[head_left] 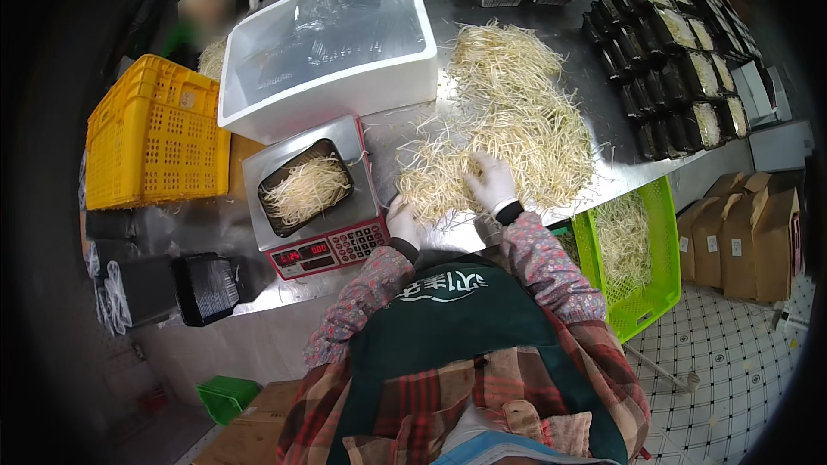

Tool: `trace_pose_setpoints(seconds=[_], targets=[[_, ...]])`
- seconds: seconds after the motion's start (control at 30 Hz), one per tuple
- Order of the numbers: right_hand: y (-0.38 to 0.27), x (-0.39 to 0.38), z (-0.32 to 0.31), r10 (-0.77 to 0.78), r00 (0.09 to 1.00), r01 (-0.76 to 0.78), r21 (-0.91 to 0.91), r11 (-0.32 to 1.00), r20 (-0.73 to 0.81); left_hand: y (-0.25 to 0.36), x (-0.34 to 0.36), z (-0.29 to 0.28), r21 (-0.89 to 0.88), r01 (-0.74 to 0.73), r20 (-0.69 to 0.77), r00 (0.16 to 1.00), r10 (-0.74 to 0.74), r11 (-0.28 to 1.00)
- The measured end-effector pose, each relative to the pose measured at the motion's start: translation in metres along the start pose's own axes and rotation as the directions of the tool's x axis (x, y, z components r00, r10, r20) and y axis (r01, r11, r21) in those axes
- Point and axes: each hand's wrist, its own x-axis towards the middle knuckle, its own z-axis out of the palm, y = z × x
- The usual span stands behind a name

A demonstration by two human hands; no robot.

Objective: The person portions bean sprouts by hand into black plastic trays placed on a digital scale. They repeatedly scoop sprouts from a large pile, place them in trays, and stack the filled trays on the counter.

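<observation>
Both gloved hands work at centre frame: my right hand lies spread, fingers loose, on the bean sprout heap; my left hand seems curled at the heap's lower left edge, grip unclear, beside the scale bearing a black tray.

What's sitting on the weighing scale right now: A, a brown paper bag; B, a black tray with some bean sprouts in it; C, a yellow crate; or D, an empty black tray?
B: on the scale sits a black tray partly filled with pale bean sprouts, while the right hand and left hand rest on the loose sprout pile beside it.
</observation>
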Motion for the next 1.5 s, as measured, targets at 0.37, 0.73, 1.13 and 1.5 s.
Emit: trace_pose_setpoints(seconds=[0.37,0.73,1.13,1.5], targets=[[0.052,0.022,-0.045,0.179,0.880,-0.311,-0.248,0.918,-0.441,0.023,-0.025,0.020,0.156,0.024,-0.086,0.996,-0.011,0.987],[0.094,0.019,-0.047,0.254,0.908,-0.265,0.012,0.964,-0.334,0.030,-0.027,0.029,0.269,0.102,-0.054,0.994,-0.090,0.958],[0.053,0.016,-0.006,0.320,0.947,-0.317,0.071,0.946,-0.032,0.001,0.017,0.034,0.148,-0.049,0.239,0.971,0.012,0.988],[-0.004,0.048,-0.067,-0.100,0.949,0.044,0.189,0.981,0.298,-0.011,-0.030,0.050,0.191,0.199,0.407,0.875,-0.263,0.961]])
